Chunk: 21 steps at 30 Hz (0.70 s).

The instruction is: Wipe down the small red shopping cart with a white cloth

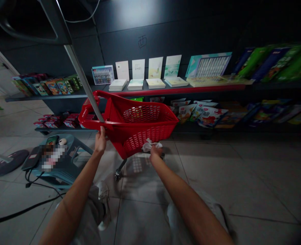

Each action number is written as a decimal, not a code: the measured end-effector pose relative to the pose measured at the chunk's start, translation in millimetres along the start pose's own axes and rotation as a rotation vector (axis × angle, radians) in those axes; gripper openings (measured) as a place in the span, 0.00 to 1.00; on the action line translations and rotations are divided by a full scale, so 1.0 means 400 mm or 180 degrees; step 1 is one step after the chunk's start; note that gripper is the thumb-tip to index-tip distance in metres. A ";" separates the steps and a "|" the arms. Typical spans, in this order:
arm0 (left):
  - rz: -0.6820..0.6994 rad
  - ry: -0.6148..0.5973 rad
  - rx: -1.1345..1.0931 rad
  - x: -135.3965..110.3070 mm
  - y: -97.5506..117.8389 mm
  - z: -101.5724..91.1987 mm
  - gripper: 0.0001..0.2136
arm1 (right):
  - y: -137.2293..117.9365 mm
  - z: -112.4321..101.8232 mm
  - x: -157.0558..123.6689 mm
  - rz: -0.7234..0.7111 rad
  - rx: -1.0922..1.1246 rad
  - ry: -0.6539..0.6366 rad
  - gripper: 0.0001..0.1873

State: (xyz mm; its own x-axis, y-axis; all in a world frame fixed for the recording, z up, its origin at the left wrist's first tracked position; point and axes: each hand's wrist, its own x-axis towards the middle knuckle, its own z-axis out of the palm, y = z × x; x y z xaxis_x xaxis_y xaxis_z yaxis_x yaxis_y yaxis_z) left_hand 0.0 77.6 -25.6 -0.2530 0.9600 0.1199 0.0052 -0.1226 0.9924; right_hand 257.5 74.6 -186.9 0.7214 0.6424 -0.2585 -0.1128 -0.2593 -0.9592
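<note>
Red shopping cart (145,131) is standing on the tiled floor (209,166) in the head view, its long side running beside the front edge of the shelving and its handle end pointing left. Left hand (100,143) is gripping the cart's near edge below the handle, the fingers partly hiding behind the plastic. Right hand (156,151) is pinching a crumpled white cloth (147,145) and holding it against the lower edge of the basket's near side, toward the front corner. Wiping seems to be going on there; which panels are already done is not showing, so how much is remaining cannot be told. Books (155,83) are lying along the front edge of the upper shelf (191,90), and snack bags (209,115) are filling the lower one. A grey-blue stool (74,145) is standing near the cart's handle end.
</note>
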 end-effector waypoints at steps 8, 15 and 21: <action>-0.0044 -0.0134 -0.0098 0.023 -0.001 -0.030 0.40 | -0.274 -0.162 0.147 -0.1560 0.0380 0.1179 0.19; 0.0022 -0.0081 0.0133 0.025 0.003 -0.045 0.42 | -0.380 -0.248 0.089 -0.3586 -0.1852 -0.0303 0.19; -0.0187 0.0025 0.0229 0.029 0.014 -0.039 0.37 | -0.376 -0.224 0.018 -0.3517 -0.2587 -0.0465 0.18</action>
State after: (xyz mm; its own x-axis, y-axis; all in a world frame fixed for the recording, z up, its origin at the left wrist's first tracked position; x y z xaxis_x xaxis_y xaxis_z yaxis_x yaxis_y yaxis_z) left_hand -18.1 84.2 -19.2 -0.2626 0.9629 0.0616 0.0597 -0.0476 0.9971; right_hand 341.0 53.6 -34.4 0.0910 0.8442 0.5282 0.9296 0.1182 -0.3491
